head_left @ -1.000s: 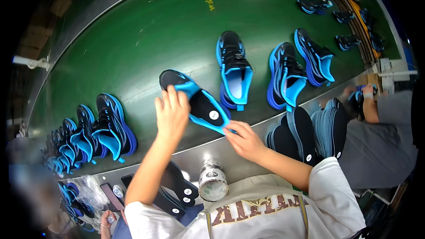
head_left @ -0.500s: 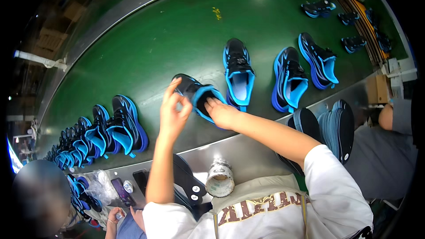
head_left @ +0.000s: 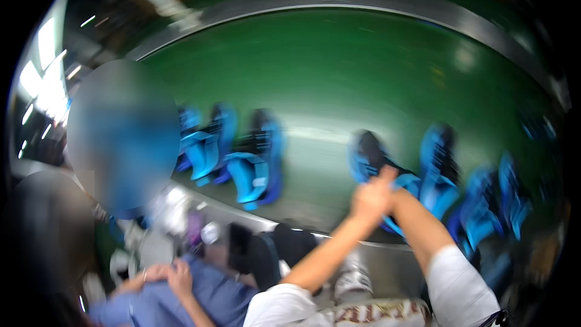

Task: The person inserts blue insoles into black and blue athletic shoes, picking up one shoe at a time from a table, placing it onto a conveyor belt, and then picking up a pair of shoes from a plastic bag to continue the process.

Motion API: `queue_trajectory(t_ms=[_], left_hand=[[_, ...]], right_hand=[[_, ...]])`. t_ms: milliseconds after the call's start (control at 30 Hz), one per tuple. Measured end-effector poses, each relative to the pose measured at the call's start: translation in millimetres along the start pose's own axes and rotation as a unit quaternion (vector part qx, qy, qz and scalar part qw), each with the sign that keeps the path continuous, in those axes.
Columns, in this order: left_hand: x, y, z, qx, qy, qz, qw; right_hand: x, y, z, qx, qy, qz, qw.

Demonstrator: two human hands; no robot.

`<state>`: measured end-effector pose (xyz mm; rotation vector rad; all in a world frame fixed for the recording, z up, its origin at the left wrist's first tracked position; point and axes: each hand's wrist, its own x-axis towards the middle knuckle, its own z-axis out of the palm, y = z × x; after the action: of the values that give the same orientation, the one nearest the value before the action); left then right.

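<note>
A black and blue sports shoe (head_left: pixel 370 151) lies on the green work surface (head_left: pixel 315 72), toe pointing away from me, its opening toward me. Over its near part my left hand (head_left: pixel 371 197) rests against the collar, fingers smeared by motion. Crossing close beside it, my right hand (head_left: pixel 396 189) reaches to the shoe's opening; its fingers are hidden behind the left hand and the shoe. Just right of them stands a matching shoe (head_left: pixel 440 160) with a light blue lining.
Left of my hands stand several like shoes (head_left: pixel 254 157) in a row; more shoes (head_left: pixel 481 206) stand at the right. Dark insoles (head_left: pixel 293 242) and a roll (head_left: pixel 353 281) lie along the near metal edge. A co-worker's hands (head_left: pixel 166 275) are at lower left.
The view has swung left, so the shoes appear further right and blurred. My left hand has gone from the shoe's toe to its collar, next to my right hand.
</note>
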<state>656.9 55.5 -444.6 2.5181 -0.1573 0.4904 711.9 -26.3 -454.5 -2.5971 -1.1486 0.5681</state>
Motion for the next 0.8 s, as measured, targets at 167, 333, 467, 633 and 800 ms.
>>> queue_trajectory(t_ms=[167, 333, 467, 633, 800], left_hand=[[7.0, 21.9, 2.0, -0.009, 0.095, 0.072, 0.993], [13.2, 30.8, 1.7, 0.055, 0.115, 0.071, 0.989], [10.6, 29.9, 3.4, 0.086, 0.109, 0.034, 0.99], [26.1, 31.5, 15.2, -0.002, 0.064, -0.023, 0.998], [37.3, 24.3, -12.8, 0.022, -0.057, -0.092, 0.994]], right_hand=[[-13.9, 4.8, -22.6, -0.009, -0.086, -0.01, 0.996], [-21.7, 0.4, -49.8, -0.065, -0.142, -0.008, 0.988], [-58.4, -20.8, -99.0, -0.039, -0.204, -0.029, 0.978], [-89.7, 3.9, -60.5, -0.109, -0.315, -0.004, 0.943], [-78.6, -11.9, -40.6, -0.086, -0.281, 0.016, 0.956]])
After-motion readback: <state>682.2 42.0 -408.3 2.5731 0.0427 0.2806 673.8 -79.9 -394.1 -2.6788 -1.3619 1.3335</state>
